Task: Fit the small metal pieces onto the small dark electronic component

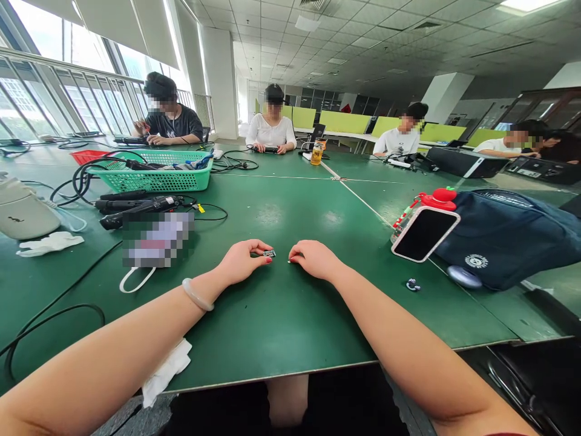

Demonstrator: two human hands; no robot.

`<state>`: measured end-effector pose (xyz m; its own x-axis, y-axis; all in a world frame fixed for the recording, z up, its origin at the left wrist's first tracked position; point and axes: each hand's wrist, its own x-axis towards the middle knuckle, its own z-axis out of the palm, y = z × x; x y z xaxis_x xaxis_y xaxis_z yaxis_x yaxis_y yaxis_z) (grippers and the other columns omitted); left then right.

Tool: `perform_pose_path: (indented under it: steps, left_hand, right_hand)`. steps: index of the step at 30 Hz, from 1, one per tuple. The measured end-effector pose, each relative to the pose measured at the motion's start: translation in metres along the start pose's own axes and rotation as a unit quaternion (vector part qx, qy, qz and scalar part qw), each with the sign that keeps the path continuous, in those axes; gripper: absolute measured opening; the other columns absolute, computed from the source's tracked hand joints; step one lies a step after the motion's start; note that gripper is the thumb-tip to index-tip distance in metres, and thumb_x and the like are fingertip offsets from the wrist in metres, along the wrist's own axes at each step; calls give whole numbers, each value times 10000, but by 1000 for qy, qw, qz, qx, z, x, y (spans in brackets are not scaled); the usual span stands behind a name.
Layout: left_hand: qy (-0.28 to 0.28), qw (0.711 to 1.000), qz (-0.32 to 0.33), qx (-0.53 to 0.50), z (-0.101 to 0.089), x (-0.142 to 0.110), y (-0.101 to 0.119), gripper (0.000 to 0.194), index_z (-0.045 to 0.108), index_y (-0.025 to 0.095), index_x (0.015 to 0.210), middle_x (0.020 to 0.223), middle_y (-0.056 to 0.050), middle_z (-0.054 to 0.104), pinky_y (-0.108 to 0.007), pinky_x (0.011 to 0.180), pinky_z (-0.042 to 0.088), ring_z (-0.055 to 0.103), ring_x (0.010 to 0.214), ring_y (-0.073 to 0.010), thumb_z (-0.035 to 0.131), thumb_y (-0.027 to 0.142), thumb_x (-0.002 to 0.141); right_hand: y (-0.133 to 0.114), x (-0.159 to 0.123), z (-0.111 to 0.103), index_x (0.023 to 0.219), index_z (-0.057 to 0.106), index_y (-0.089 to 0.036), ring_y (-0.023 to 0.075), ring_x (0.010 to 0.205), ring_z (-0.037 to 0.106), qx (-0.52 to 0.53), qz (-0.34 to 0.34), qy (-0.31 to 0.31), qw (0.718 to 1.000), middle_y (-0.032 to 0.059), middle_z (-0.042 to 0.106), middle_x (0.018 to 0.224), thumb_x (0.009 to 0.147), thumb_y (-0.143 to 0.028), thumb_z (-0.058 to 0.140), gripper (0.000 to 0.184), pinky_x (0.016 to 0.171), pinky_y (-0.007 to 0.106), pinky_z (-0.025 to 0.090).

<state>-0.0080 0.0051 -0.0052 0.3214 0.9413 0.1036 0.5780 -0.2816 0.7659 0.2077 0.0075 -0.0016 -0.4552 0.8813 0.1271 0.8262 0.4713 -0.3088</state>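
Note:
Both my hands rest on the green table (281, 315), close together near its middle. My left hand (242, 260) has its fingers curled and pinches a small dark chip-like part (269, 254) against the tabletop. A pale bangle (197, 295) circles that wrist. My right hand (313, 258) is curled too, with its fingertips pressed on a tiny pale piece (289, 261) that is too small to name. The two hands are a few centimetres apart.
A green basket (154, 172) of cables, black tools (136, 209) and cords lie at the left. A phone (424, 233) leans against a dark blue bag (503, 236) at the right. White tissue (166, 369) lies at the near edge. Several people sit at the far side.

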Motion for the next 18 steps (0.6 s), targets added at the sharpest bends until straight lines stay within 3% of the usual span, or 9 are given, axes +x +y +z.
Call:
perform_pose_path:
  steps: [7, 13, 18]
  left_hand:
    - [1, 1000, -1, 1, 0, 0, 1, 314, 639, 230, 941, 883, -22, 680, -333, 841, 439, 614, 874, -189, 615, 382, 668]
    - [-17, 1000, -1, 3, 0, -2, 5, 314, 639, 222, 926, 870, -12, 689, -326, 816, 448, 616, 854, -189, 611, 393, 664]
    - [-21, 1000, 17, 2, 2, -3, 8, 293, 644, 216, 877, 847, -9, 687, -310, 795, 457, 618, 829, -182, 627, 396, 647]
  right_hand:
    - [4, 0, 6, 698, 619, -204, 144, 753, 538, -51, -9, 9, 999, 22, 605, 789, 786, -150, 556, 121, 626, 246, 372]
    - [-18, 1, 7, 774, 603, -187, 128, 792, 518, -6, -38, 120, 992, 19, 588, 817, 842, -154, 490, 136, 697, 241, 381]
    - [-33, 1, 11, 796, 611, -185, 129, 797, 516, 8, -73, 150, 986, 17, 599, 832, 850, -167, 484, 139, 712, 242, 388]
